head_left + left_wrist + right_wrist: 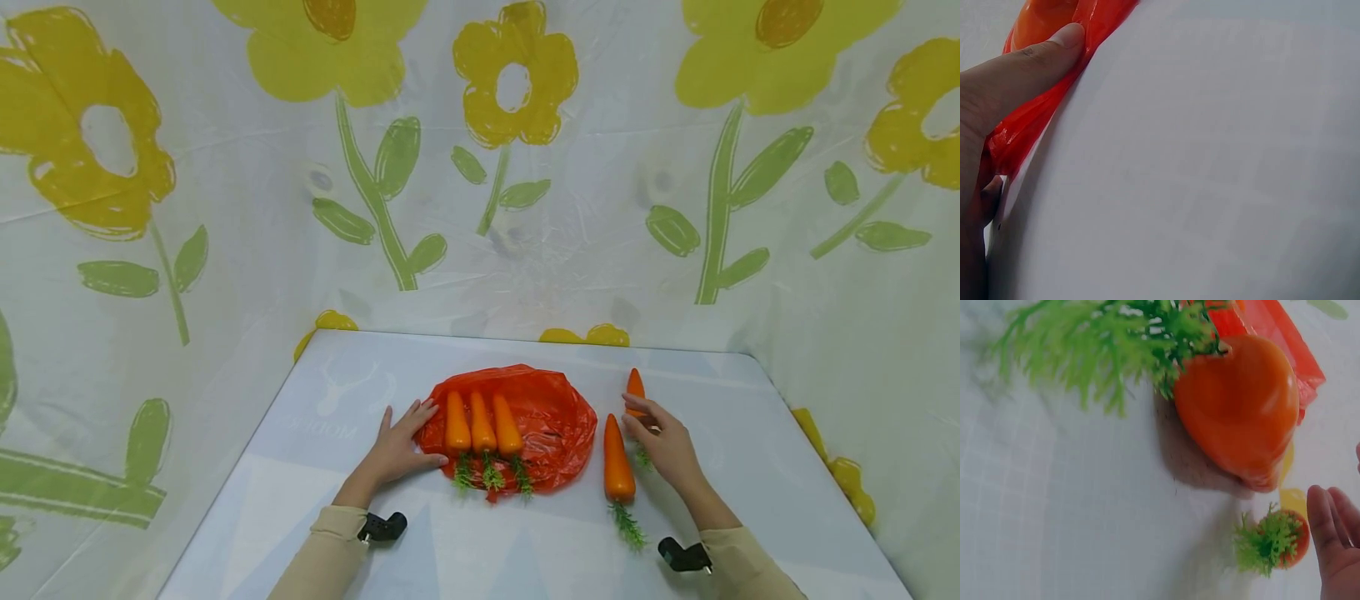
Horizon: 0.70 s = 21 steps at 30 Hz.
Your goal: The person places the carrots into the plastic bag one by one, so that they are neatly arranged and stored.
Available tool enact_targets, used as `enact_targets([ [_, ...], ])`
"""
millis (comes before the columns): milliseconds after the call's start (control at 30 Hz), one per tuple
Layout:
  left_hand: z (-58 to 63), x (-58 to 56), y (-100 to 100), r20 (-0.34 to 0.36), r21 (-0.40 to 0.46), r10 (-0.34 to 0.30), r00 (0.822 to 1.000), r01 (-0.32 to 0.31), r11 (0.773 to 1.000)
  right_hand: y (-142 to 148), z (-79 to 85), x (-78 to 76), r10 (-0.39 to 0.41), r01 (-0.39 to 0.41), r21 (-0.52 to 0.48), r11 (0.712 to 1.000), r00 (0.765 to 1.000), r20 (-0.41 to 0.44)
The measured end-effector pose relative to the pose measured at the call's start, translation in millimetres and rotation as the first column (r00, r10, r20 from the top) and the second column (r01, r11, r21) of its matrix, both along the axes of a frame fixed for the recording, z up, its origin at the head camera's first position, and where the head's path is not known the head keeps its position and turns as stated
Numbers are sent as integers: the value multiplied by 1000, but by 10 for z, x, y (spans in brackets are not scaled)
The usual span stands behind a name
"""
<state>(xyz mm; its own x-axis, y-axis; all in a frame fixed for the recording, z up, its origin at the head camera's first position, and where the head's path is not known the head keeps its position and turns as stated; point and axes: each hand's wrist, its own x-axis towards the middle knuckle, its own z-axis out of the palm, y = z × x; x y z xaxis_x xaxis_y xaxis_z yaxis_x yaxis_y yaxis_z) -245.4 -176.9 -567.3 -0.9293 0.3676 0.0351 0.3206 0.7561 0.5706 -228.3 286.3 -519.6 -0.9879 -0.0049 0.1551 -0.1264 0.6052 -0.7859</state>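
A red plastic bag (555, 433) lies spread on the white table, with three orange toy carrots (482, 423) side by side on it, green tops toward the person. My left hand (397, 450) rests on the bag's left edge with fingers spread; in the left wrist view its thumb (1044, 59) lies on the red plastic. To the right of the bag lies another carrot (618, 467), large in the right wrist view. Beyond it, a further carrot (635, 385) is partly hidden by my right hand (667, 446), whose extended fingers (1322, 519) are beside it.
The white table (300, 467) has rounded far corners and a faint printed pattern. A curtain (585, 217) with yellow flowers surrounds its back and sides. Black devices (384, 527) are worn at both wrists.
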Motion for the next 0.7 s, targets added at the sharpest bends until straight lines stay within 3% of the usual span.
enact_targets([
  [700, 1, 11, 4, 3, 13, 10, 1000, -10, 1000, 187, 4, -14, -39, 39, 77, 996, 999, 0],
])
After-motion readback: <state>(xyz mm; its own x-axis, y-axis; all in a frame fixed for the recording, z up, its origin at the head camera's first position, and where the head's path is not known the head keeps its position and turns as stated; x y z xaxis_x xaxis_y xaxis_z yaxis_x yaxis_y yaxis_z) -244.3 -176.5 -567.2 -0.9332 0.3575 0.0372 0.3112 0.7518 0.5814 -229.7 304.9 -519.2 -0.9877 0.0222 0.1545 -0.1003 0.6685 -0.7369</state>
